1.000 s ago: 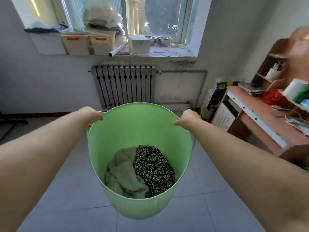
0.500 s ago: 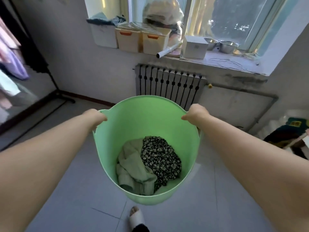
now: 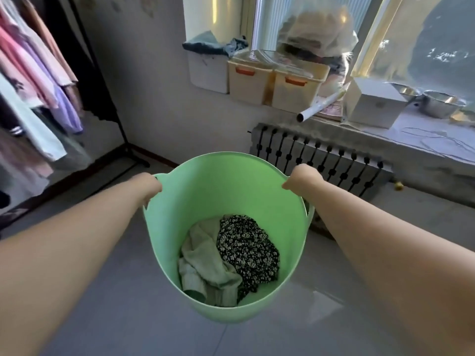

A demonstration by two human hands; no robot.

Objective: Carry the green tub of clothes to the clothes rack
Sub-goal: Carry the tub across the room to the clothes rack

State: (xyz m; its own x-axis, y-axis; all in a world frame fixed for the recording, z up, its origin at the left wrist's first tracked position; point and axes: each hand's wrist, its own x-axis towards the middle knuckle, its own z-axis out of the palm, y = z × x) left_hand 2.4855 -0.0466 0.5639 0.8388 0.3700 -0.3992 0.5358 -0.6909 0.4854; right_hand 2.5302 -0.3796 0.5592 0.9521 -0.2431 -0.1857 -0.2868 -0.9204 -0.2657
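Note:
I hold the green tub (image 3: 231, 186) in the air in front of me, above the tiled floor. My left hand (image 3: 147, 185) grips its left handle and my right hand (image 3: 303, 179) grips its right handle. Inside lie a pale green garment (image 3: 205, 268) and a black flowered garment (image 3: 246, 250). The clothes rack (image 3: 108, 80), a black frame hung with pink, purple and pale clothes (image 3: 33, 80), stands at the left against the wall.
A dark radiator (image 3: 321, 160) runs along the wall ahead under a window sill (image 3: 424, 142) loaded with cream bins (image 3: 275, 83), a white box (image 3: 372, 104), a rolled tube and metal bowls. The rack's black base bar (image 3: 84, 176) lies on the floor at the left.
The view has swung left: the desk has gone out of sight and the clothes rack has come into view at the left. Both hands keep the tub by its handles.

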